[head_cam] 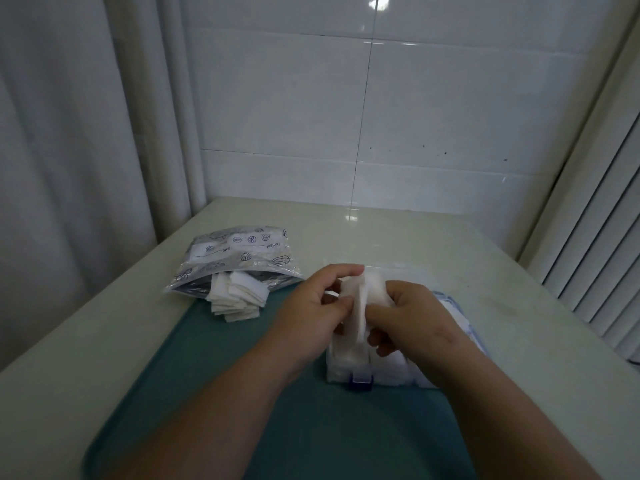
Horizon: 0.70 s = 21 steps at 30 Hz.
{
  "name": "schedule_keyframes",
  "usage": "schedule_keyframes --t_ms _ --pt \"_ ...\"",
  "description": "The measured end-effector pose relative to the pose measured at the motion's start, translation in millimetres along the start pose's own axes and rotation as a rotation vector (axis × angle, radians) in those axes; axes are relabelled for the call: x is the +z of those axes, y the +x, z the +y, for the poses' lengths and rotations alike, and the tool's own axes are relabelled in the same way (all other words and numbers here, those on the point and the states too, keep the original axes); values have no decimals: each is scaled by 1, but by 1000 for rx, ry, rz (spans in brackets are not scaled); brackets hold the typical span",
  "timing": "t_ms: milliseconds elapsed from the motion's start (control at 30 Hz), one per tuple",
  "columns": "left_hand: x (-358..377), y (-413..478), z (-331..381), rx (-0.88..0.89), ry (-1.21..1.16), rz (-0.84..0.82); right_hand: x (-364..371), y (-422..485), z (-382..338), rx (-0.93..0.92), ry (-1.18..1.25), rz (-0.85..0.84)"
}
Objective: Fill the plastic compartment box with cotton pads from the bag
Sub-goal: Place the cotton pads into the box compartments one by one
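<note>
White cotton pads (360, 306) are pinched upright between left hand (311, 306) and right hand (412, 317), fingers clamped on the stack, likely to slot it into the plastic box (349, 372) beneath. Bag (239, 261) lies open nearby, more pads spilling out.

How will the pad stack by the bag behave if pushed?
Probably shears apart: the stack already lies fanned, spilling from the bag. Likely light and floppy: the pads pinched between left hand and right hand look curved.
</note>
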<state>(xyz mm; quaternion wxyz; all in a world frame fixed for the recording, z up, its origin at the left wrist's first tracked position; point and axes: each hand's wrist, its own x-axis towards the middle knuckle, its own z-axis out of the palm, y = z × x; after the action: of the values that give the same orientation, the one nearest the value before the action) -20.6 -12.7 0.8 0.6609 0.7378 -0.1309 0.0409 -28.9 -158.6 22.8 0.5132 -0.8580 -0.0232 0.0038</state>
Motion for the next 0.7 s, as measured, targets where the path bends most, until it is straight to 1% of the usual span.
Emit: schedule_keyframes --t_ms 100,167,267,367,533,700 --pt "0 2 -2 -48 -27 29 1 -1 -3 -13 112 36" --pt "1 3 -3 -69 -42 48 2 -1 -4 -47 143 97" --pt "2 3 -2 -116 -107 57 5 0 -5 -105 97 209" --pt "2 2 2 -150 -165 14 7 1 -4 -154 83 276" --pt "3 1 5 -156 -145 -30 8 3 -1 -179 28 312" --pt "1 0 6 -163 -183 -22 9 4 1 -209 -68 337"
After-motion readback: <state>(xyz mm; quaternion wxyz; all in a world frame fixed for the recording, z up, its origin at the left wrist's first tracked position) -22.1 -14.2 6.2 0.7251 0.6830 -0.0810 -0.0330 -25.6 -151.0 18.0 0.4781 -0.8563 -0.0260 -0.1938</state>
